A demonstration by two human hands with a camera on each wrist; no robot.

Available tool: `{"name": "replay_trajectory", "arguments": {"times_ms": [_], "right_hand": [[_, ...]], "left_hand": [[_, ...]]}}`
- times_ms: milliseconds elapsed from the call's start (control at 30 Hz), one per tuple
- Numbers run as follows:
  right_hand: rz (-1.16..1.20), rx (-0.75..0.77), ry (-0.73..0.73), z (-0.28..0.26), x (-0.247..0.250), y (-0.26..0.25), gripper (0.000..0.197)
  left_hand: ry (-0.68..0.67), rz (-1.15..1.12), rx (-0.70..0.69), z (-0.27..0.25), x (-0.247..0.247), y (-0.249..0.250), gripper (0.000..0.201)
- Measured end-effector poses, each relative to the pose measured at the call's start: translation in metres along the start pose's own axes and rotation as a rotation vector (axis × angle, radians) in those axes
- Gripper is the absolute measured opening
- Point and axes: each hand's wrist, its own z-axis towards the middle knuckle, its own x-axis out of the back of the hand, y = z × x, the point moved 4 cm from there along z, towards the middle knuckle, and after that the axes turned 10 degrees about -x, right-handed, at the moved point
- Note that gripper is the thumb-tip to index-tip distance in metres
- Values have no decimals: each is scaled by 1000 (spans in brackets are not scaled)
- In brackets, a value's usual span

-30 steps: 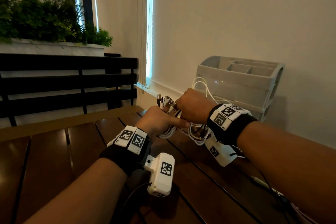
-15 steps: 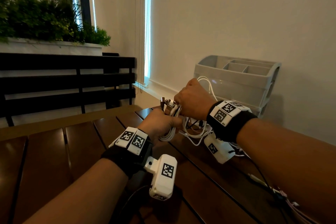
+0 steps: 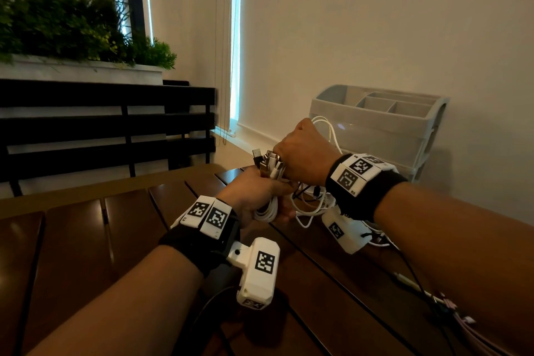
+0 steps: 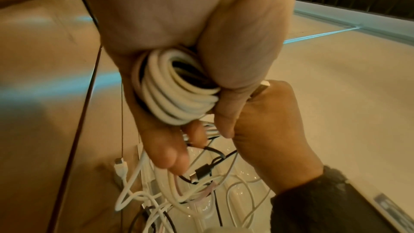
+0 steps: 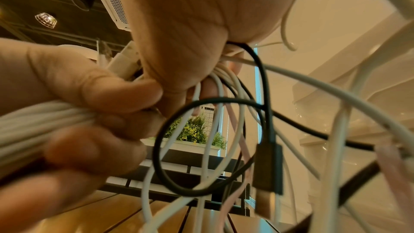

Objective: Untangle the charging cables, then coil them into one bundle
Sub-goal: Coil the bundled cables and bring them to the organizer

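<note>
My left hand point(image 3: 254, 193) grips a coil of white charging cables point(image 4: 177, 91), with several plug ends point(image 3: 267, 160) sticking up above the fist. My right hand point(image 3: 306, 159) is just above and to the right, fingers curled round loose white and black cable strands point(image 5: 224, 81) that loop up behind it point(image 3: 329, 130). The slack hangs below both hands in a tangle point(image 3: 312, 205) of white, black and pink cords over the wooden table point(image 3: 115, 240). A black plug point(image 5: 268, 164) dangles in the right wrist view.
A grey plastic drawer organiser point(image 3: 381, 130) stands against the wall right behind my hands. A pink cable point(image 3: 474, 335) trails off the table's near right. A black slatted bench point(image 3: 101, 130) with a planter point(image 3: 72, 29) sits beyond the table on the left.
Both hands have risen a little off the table. The right hand has lifted higher and come over the plug ends, drawing a cable loop up with it.
</note>
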Motion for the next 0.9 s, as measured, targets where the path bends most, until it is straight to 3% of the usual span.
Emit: {"name": "replay_trajectory", "arguments": {"times_ms": [100,300,600,900], "right_hand": [[30,-3,-3,0,-1,-1,15],[141,-24,4,3,-2,0,8],[352,-72,-37,-11,5,13,48],[203,-57,-124,-8,-3,37,25]], "left_hand": [[0,28,-7,-1,0,-2,6],[160,117,-86,2,6,-2,14],[242,60,-58,3,8,0,9],[211,96,-92,5,8,2,21]]}}
